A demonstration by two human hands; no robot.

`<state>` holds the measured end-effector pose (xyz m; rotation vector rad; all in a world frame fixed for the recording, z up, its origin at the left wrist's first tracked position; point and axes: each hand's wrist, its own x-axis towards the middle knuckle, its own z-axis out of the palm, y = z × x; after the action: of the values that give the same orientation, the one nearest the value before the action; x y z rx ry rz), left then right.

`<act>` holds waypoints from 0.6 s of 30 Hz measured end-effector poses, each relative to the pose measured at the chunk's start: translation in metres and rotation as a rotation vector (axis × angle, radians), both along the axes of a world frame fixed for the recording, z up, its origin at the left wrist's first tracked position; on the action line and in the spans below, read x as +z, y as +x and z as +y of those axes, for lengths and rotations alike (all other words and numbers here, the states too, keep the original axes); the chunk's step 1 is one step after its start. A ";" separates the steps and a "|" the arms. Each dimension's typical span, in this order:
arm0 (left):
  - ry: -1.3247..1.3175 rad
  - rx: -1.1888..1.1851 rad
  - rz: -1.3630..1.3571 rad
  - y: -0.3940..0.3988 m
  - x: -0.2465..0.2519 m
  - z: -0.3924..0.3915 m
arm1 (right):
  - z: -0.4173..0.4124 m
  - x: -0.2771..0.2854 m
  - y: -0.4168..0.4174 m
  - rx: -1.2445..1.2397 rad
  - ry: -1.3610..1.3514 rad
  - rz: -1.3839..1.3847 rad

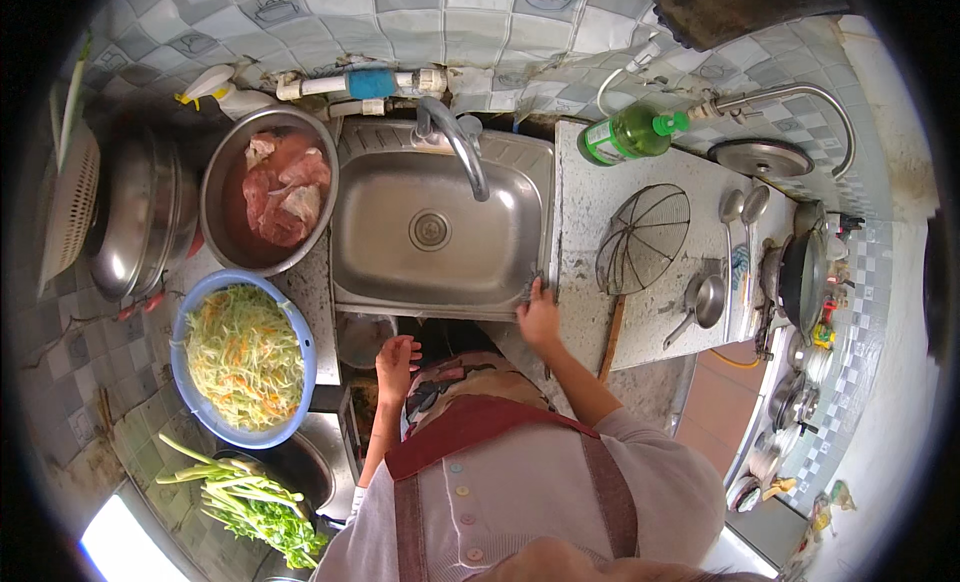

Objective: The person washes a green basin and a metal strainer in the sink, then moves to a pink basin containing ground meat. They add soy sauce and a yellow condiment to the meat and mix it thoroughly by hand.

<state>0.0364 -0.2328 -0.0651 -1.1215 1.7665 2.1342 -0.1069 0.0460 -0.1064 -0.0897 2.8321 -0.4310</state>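
Note:
My right hand [538,321] is at the near right corner of the stainless steel sink [442,307]. Its fingers press a small grey scrubber [534,280], apparently steel wool, against the rim; the fingers partly cover it. My left hand [397,366] hangs in front of the sink's near edge, fingers loosely bent, with nothing in it. The basin holds no dishes, and its drain [430,230] is visible. A curved chrome faucet [472,165] reaches over the basin, with no water seen running.
Left of the sink stand a steel bowl [212,214] of raw meat in reddish water and a blue basin [178,357] of shredded vegetables. Leafy greens [255,507] lie nearer. On the right counter are a green bottle [626,135], a wire skimmer [645,240] and a small saucepan [706,300].

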 end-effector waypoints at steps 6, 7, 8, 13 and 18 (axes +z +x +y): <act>-0.011 -0.016 0.001 0.009 0.004 -0.001 | -0.130 -0.019 0.009 0.051 -0.464 -0.357; -0.001 -0.018 -0.005 0.006 0.003 -0.001 | -0.146 -0.031 0.003 -0.009 -0.643 -0.537; -0.011 -0.023 -0.030 0.004 0.008 -0.002 | -0.157 -0.033 -0.006 -0.125 -0.754 -0.585; 0.010 0.092 -0.050 0.020 0.013 -0.008 | -0.142 -0.043 -0.106 0.012 -0.459 -0.076; 0.007 0.130 -0.125 0.045 -0.002 -0.004 | -0.057 -0.122 -0.182 -0.006 0.011 -0.112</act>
<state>0.0817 -0.2367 -0.0672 -1.3710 1.6733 2.0871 -0.2892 -0.0109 -0.2282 -0.0533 2.7246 -0.4091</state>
